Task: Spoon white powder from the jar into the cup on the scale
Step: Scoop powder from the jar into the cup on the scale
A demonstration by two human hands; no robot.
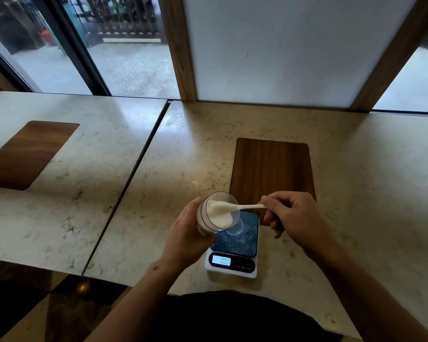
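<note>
My left hand grips a clear jar of white powder, tilted so its mouth faces right, just over the left side of the scale. My right hand pinches the handle of a white spoon, and the spoon's bowl lies inside the jar's mouth in the powder. A small digital scale with a dark platform and a lit display sits on the marble counter below. On the platform, partly hidden behind the jar, stands a small clear cup.
A dark wooden inlay lies in the counter just behind the scale, and another inlay on the left slab. A seam splits the two slabs. A wood-framed white panel and windows rise at the far edge.
</note>
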